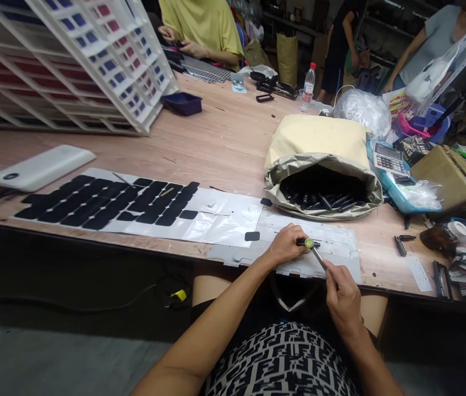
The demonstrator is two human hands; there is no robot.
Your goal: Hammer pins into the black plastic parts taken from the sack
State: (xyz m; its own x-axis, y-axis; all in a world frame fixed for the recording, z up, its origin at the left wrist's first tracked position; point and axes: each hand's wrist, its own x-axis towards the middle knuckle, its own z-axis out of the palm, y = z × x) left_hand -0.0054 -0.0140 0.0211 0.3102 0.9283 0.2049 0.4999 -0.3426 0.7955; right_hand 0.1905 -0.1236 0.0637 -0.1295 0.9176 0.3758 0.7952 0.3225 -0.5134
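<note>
At the front edge of the table, my left hand (287, 245) pinches a small black cylindrical part (300, 242) and steadies it on a grey-white board (342, 247). My right hand (343, 297) is closed around the handle of a small hammer (319, 258). The hammer's yellow-green head lies over the black part, and I cannot tell whether they touch. Just beyond my hands, a cream sack (317, 137) lies with its mouth towards me, with many black parts (327, 201) inside. Left of my hands, rows of black rounded pieces (100, 201) lie on a white sheet (224, 212).
A white plastic crate (144, 118) stands at the left, near a white power bank (43, 168) with a cable. To the right are a calculator (388, 158), a cardboard box (451, 179) and a brown bottle (434, 236). Across the table sits a person in a yellow shirt (203, 25).
</note>
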